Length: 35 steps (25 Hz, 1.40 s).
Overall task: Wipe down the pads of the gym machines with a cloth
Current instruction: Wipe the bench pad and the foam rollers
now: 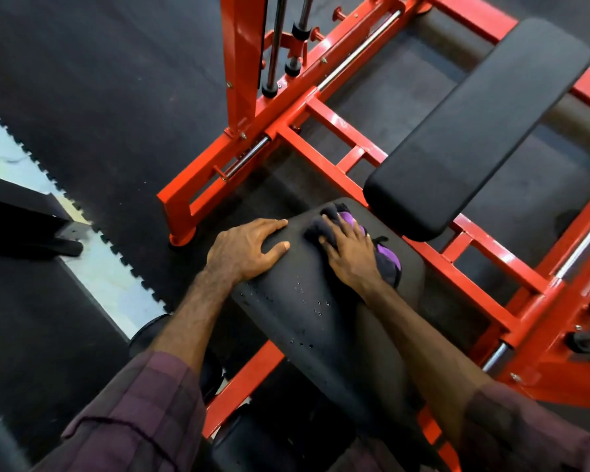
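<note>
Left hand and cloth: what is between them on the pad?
In the head view, only a bare strip of black pad lies between the left hand and the cloth.

Your right hand (349,253) hides most of cloth (387,258); frame (324,158) cut off at right edge; near pad (307,315) runs under your arms.

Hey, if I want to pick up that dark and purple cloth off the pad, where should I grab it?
Probably the bunched far end of the dark purple-patched cloth, pinched from above. It lies crumpled on the black padded seat, and the right hand presses its middle flat, so only the far folds stand free.
</note>
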Tool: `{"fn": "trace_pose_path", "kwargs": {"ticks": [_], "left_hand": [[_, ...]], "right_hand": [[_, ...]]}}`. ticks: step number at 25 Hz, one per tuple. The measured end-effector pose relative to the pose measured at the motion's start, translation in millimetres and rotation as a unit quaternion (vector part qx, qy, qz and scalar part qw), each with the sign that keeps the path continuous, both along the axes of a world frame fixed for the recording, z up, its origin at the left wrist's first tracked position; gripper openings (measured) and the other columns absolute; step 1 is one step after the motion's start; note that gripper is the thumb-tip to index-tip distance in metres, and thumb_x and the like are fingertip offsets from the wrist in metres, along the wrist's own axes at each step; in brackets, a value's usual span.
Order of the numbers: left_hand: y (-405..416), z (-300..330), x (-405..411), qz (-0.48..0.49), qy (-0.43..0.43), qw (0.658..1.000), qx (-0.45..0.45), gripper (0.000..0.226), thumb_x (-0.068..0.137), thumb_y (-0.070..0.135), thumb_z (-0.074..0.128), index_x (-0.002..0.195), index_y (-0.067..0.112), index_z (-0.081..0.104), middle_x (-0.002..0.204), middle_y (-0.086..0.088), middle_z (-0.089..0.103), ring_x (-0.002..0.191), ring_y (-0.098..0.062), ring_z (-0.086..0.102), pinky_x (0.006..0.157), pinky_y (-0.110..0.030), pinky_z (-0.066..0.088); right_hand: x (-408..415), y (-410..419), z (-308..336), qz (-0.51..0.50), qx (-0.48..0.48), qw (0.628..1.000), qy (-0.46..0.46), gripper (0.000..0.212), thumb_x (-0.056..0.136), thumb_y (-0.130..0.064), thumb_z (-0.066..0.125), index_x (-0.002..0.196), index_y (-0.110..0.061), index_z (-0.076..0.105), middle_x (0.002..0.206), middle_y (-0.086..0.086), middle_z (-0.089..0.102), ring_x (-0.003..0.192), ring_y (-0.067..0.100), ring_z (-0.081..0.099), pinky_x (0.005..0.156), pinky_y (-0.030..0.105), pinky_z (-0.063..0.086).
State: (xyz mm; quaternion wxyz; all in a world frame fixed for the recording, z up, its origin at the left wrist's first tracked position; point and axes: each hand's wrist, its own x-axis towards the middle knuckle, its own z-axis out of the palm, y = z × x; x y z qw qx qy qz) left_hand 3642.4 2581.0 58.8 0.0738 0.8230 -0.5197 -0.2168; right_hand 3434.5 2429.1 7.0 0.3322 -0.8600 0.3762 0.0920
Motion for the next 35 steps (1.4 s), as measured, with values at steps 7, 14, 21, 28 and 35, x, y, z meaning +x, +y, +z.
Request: {"fn": "trace_pose_path", "kwargs": {"ticks": [7,14,21,28,35], "left_hand": [[3,3,-3,0.014,0.002,1.0,-0.018,0.062,0.094,0.074,0.043,0.149,0.046,0.05,0.151,0.022,0.054,0.135,-0.006,0.056,0.102,-0.041,0.054],[20,5,-2,0.034,0.021,0.998,-0.04,0.059,0.096,0.069,0.04,0.146,0.042,0.055,0.151,0.019,0.055,0.133,-0.007,0.056,0.103,-0.043,0.055],[59,-3,-10,0.121,0.086,0.979,-0.141,0.05,0.104,0.055,0.051,0.147,0.03,0.061,0.148,0.008,0.058,0.135,-0.012,0.054,0.117,-0.029,0.037],[73,7,-22,0.192,0.133,0.954,-0.187,0.045,0.105,0.038,0.064,0.147,0.023,0.061,0.145,0.007,0.058,0.136,-0.009,0.051,0.12,-0.031,0.038],[79,0,-32,0.24,0.147,0.93,-0.236,0.046,0.102,0.035,0.068,0.145,0.019,0.062,0.144,0.004,0.059,0.138,-0.011,0.051,0.121,-0.03,0.037]], "right_hand": [[-51,13,10,0.093,-0.008,0.994,-0.064,0.062,0.106,-0.063,0.027,0.165,-0.046,0.016,0.176,-0.01,0.012,0.163,0.02,0.008,0.132,0.05,0.009],[-30,43,27,0.111,-0.008,0.988,-0.109,0.058,0.106,-0.06,0.029,0.163,-0.047,0.021,0.173,-0.017,0.008,0.163,0.021,0.007,0.132,0.046,0.004],[13,42,30,0.027,-0.004,0.999,-0.031,0.069,0.101,-0.064,0.02,0.165,-0.04,0.022,0.175,-0.006,0.017,0.163,0.025,0.008,0.13,0.057,0.01],[-39,49,30,0.082,-0.014,0.994,-0.068,0.06,0.108,-0.056,0.032,0.165,-0.039,0.025,0.175,-0.007,0.019,0.163,0.021,0.012,0.129,0.055,0.017],[-53,81,55,0.179,0.003,0.978,-0.105,0.06,0.111,-0.053,0.036,0.166,-0.042,0.018,0.176,-0.01,0.011,0.164,0.019,0.0,0.132,0.053,0.005]]}}
